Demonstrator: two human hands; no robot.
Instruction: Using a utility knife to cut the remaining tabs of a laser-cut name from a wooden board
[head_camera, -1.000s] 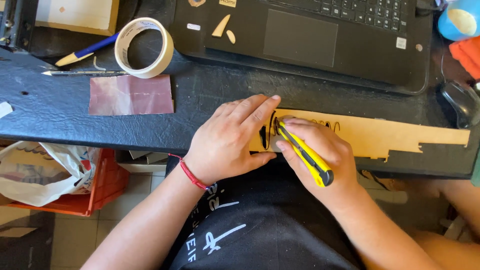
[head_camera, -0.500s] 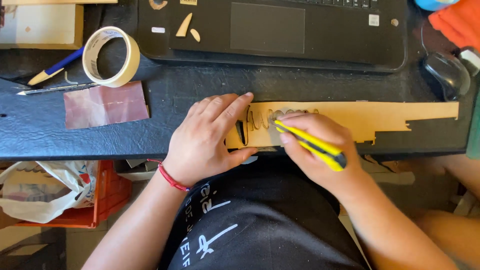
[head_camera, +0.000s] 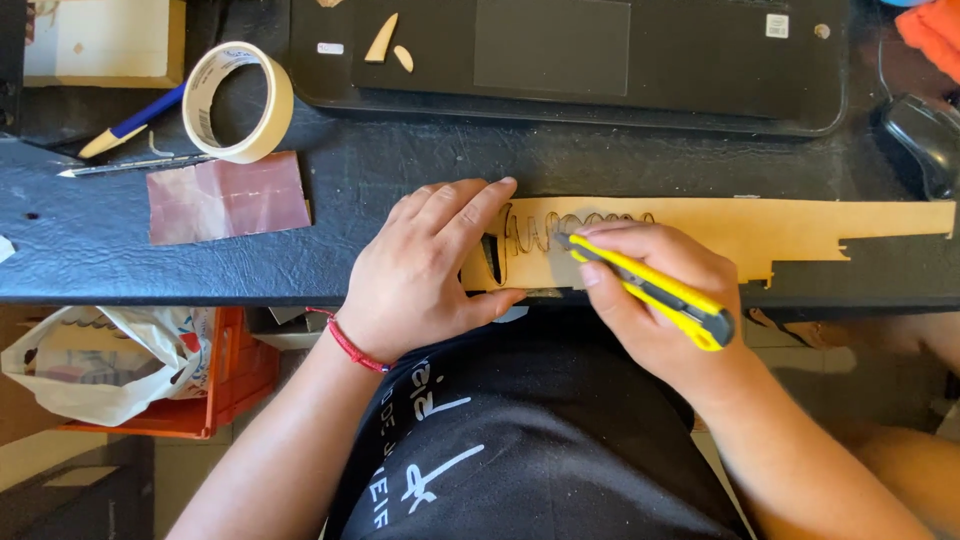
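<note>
1. At the far left of the black desk (head_camera: 150, 265), a roll of masking tape (head_camera: 238, 102) and a pinkish sheet (head_camera: 226, 197) lie untouched.
2. Left hand (head_camera: 425, 270) lies flat, fingers spread, pinning the left end of the thin wooden strip (head_camera: 800, 225) at the desk's near edge.
3. Right hand (head_camera: 655, 300) is wrapped tight around a yellow utility knife (head_camera: 650, 288), tip at the drawn curves. It looks mid-cut; following those curves calls for slow, steady pressure, I'd say.

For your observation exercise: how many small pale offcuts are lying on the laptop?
3. Two lie side by side left of the touchpad: a long pointed offcut and a shorter offcut. A third sliver shows at the top edge. More may lie out of view.
</note>
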